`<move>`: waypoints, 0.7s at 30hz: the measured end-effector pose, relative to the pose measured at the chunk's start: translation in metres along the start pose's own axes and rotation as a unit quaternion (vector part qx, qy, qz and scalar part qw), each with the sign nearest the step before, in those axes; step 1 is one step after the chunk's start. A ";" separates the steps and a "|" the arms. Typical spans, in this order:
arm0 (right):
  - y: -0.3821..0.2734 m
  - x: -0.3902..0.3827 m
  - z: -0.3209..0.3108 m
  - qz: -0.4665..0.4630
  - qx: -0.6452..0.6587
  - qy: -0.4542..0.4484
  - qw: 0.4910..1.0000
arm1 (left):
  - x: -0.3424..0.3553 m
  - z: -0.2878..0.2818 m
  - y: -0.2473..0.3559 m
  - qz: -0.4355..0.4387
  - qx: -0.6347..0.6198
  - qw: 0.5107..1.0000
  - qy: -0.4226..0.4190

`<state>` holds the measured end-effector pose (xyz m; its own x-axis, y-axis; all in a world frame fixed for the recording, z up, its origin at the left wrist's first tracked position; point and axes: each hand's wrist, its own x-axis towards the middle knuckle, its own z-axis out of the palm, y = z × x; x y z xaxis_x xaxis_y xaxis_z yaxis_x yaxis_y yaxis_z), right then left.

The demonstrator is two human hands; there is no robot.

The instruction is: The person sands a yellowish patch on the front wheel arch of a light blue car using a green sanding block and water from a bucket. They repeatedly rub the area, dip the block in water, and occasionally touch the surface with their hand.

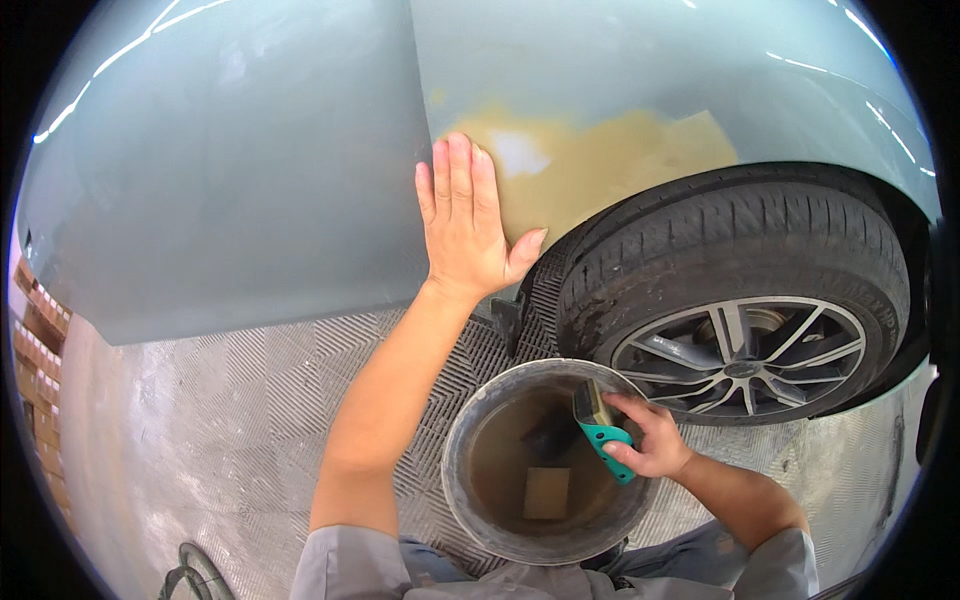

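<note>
My left hand (465,225) lies flat on the grey-blue car body, fingers together and pointing up, thumb spread. It rests by a panel seam, at the left edge of a yellowish-tan sanded patch (600,165) above the wheel arch. Down at the right, my right hand (655,440) grips a sanding block (605,447) with a teal, holed sheet and a dark block part. The tool is over the right side of a round bucket (458,475) of murky brown water. A tan rectangular piece (547,493) shows in the water beside a dark shape I cannot make out.
A black tyre (735,235) with a silver-and-black alloy wheel (742,368) stands right of the bucket. Ribbed grey floor tiles (230,420) lie below the car. A dark hose (195,575) coils at the lower left, and stacked brown boxes (42,390) line the left edge.
</note>
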<state>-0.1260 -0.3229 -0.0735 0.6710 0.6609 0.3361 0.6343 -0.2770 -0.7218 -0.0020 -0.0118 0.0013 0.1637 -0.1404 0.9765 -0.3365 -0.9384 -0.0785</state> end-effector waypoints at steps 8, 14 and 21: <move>-0.002 -0.001 0.000 0.028 -0.021 -0.016 0.999 | -0.027 0.002 -0.002 0.018 0.020 0.999 -0.030; 0.000 0.001 0.001 0.011 -0.046 -0.021 0.999 | -0.051 0.003 0.004 0.002 0.003 0.999 -0.040; -0.002 0.001 0.001 0.032 -0.043 -0.025 0.998 | -0.075 0.005 0.004 -0.014 -0.026 0.998 -0.049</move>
<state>-0.1272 -0.3203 -0.0722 0.6924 0.6734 0.2591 0.6229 -0.3768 -0.6855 -0.0114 -0.0069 -0.0736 0.2634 -0.1461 0.9536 -0.3785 -0.9248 -0.0372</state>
